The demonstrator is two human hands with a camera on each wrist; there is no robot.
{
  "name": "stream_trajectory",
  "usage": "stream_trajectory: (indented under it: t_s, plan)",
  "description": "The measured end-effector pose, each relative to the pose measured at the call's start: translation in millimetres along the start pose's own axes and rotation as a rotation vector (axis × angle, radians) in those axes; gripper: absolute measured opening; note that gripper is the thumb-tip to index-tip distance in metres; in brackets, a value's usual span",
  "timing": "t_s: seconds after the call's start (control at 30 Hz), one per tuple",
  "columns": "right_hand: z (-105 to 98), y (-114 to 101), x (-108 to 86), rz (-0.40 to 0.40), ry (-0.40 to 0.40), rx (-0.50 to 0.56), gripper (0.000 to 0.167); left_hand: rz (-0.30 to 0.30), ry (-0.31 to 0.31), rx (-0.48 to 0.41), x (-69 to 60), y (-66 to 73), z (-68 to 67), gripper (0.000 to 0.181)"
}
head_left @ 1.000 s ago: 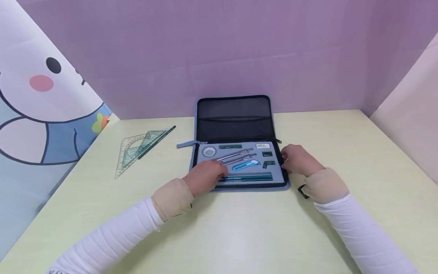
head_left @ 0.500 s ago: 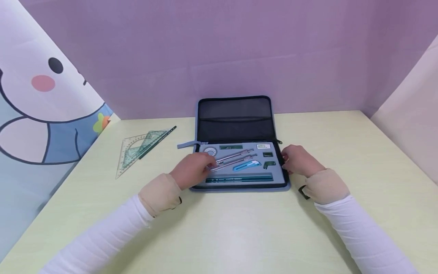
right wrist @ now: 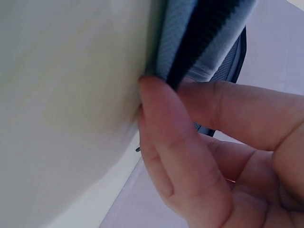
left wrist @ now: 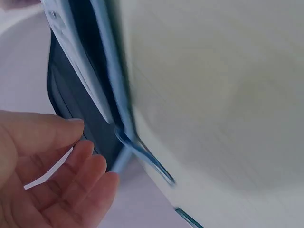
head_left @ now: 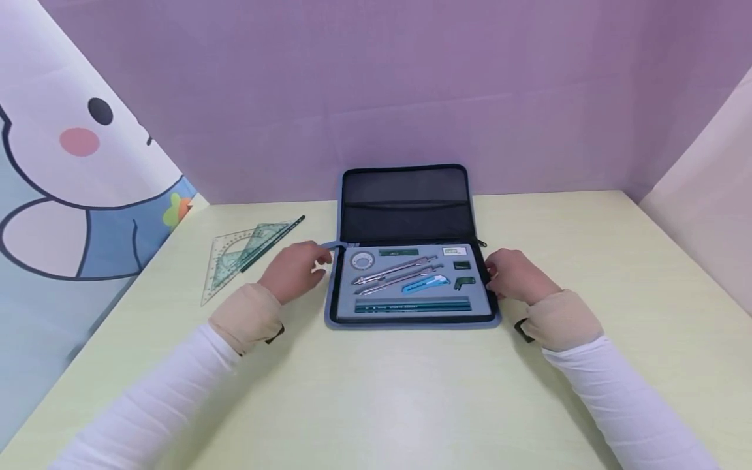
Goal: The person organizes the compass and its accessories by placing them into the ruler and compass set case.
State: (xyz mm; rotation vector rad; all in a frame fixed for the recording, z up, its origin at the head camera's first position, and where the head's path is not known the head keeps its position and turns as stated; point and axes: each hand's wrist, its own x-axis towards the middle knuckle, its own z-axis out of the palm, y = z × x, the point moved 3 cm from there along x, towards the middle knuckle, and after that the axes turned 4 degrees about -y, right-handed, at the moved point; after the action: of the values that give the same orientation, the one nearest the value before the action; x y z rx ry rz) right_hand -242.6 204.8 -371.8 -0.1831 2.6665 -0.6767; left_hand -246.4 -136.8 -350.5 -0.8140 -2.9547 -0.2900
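Rectangular blue fabric zip case (head_left: 408,225), black-lined, laid open toward 12 o'clock on the pale yellow table (head_left: 405,391); two silver metal compasses (head_left: 399,267) seated inside. 3 o'clock edge pinched by right hand (head_left: 512,277). Left hand (head_left: 294,272) held just off 9 o'clock edge, fingers loosely bent. Farther out at 9: overlapped transparent plastic triangles (head_left: 237,256), dark green pencil (head_left: 276,241) laid alongside.

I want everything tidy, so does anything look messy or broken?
The see-through plastic drawing triangles lie overlapped on the pale yellow table, with a dark green pencil slanted along one side. They look stray because the silver metal compasses sit inside the open blue fabric zip case. Nothing looks spilled or broken.
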Motion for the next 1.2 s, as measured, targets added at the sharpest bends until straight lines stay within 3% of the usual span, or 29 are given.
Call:
stream_trajectory:
  t_s: [0.1,0.3,0.53,0.73,0.97,1.2]
  plan:
    - [0,1,-0.1,0.001,-0.001,0.001,0.041,-0.046,0.008,0.011,-1.1,-15.7,-2.4,0.017]
    - [0,1,0.5,0.006,-0.003,0.001,0.041,-0.149,-0.035,0.009,-5.2,-43.4,-6.7,0.022]
    - [0,0,1.1,0.003,-0.003,-0.007,0.041,-0.335,-0.122,-0.005,-10.0,-79.2,-10.4,0.028]
    - [1,1,1.1,0.006,-0.006,-0.003,0.041,-0.394,-0.145,0.021,-12.7,-104.7,-11.8,0.029]
    - [1,0,0.7,0.011,-0.01,0.002,0.041,-0.464,-0.195,0.024,-16.5,-129.6,-3.0,0.03]
    - [0,0,0.7,0.014,-0.009,-0.005,0.041,-0.452,-0.17,0.029,-18.1,-132.8,-3.7,0.03]
